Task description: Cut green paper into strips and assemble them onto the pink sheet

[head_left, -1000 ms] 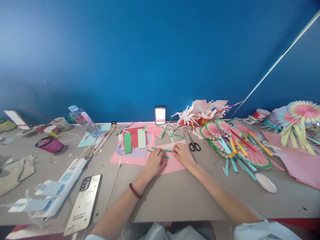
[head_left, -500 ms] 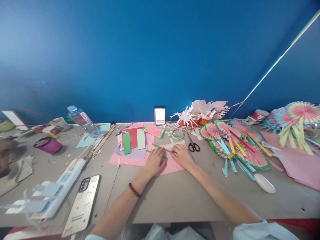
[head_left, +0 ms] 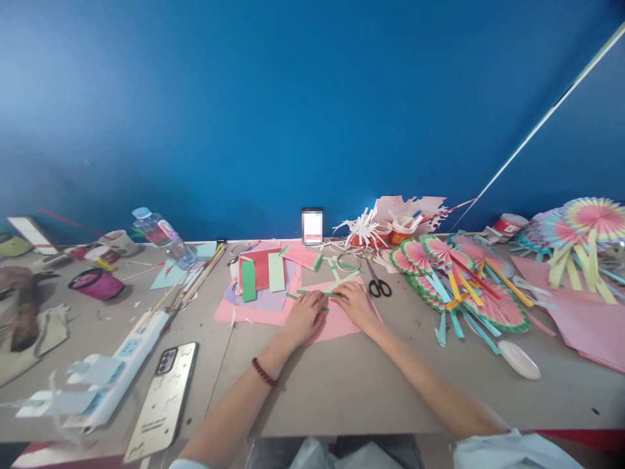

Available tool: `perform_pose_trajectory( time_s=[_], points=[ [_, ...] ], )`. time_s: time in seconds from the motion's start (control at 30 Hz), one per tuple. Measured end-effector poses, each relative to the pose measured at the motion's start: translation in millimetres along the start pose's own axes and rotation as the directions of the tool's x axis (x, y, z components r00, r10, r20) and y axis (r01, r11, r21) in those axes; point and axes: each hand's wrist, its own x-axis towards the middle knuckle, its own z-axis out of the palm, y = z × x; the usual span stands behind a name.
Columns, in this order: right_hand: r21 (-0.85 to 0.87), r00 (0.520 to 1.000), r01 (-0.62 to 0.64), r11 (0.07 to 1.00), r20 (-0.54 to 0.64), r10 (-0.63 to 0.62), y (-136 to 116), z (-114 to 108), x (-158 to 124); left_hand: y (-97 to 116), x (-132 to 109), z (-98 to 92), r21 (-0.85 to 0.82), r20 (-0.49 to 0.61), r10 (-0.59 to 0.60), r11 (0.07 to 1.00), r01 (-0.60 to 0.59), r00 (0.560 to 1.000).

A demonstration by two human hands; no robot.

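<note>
A narrow green paper strip [head_left: 332, 294] lies nearly level across a pink paper sheet [head_left: 336, 329]. My left hand [head_left: 305, 317] rests on the sheet, its bent fingertips pressing on the strip, whose left end sticks out past them. At the strip's right end, my right hand [head_left: 357, 305] has thumb and fingers closed on it. Other green strip ends show beside and under my left fingers. Just beyond the hands lie a pleated pink paper piece [head_left: 303, 257] with green edges and a pale green strip [head_left: 342, 281]. The undersides of my fingers are hidden.
Black scissors [head_left: 379, 286] and a roll of tape [head_left: 348, 262] lie beyond my right hand. Pleated paper fans [head_left: 463, 280] cover the right side. At left are a power strip [head_left: 127, 365], a phone [head_left: 163, 400] and a tilted bottle [head_left: 168, 238].
The green strip has turned from a slant to nearly level between my hands. My right fingers have shifted slightly along with it. Both hands stay over the pink sheet.
</note>
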Motion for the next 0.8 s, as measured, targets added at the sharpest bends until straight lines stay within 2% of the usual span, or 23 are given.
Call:
perform_pose_trajectory(
  time_s=[0.27, 0.4, 0.5, 0.63, 0.7, 0.73, 0.8],
  points=[
    [-0.107, 0.993, 0.114, 0.988, -0.031, -0.118, -4.2, -5.2, 1.5, -1.4, -0.1, 1.5, -0.054, -0.047, -0.007, 0.999, 0.005, 0.999],
    [-0.143, 0.979, 0.204, 0.969, -0.001, -0.206, -13.8, -12.6, 0.6, 0.8, 2.6, -3.0, -0.123, -0.145, -0.026, 0.992, 0.008, 0.989],
    [-0.105, 0.969, 0.245, 0.964, 0.022, -0.244, -23.2, -17.0, -1.0, 4.3, 6.6, -8.1, -0.156, -0.208, -0.085, 0.986, 0.053, 0.974],
    [0.057, 0.969, 0.246, 0.968, 0.015, -0.247, -26.8, -24.8, 2.8, 5.9, 13.9, -16.6, -0.273, -0.197, -0.215, 0.949, 0.157, 0.956],
    [0.145, 0.98, 0.199, 0.969, -0.015, -0.199, -19.5, -31.2, 10.3, 4.5, 19.5, -21.3, -0.434, -0.158, -0.314, 0.874, 0.22, 0.936],
    [0.175, 0.986, 0.165, 0.971, -0.039, -0.161, -13.2, -34.8, 15.3, 3.7, 23.0, -23.6, -0.537, -0.12, -0.378, 0.803, 0.26, 0.918],
    [0.193, 0.993, 0.086, 0.977, -0.093, -0.069, 3.5, -41.1, 26.7, 3.2, 30.9, -27.6, -0.733, -0.002, -0.507, 0.587, 0.344, 0.862]
  ],
)
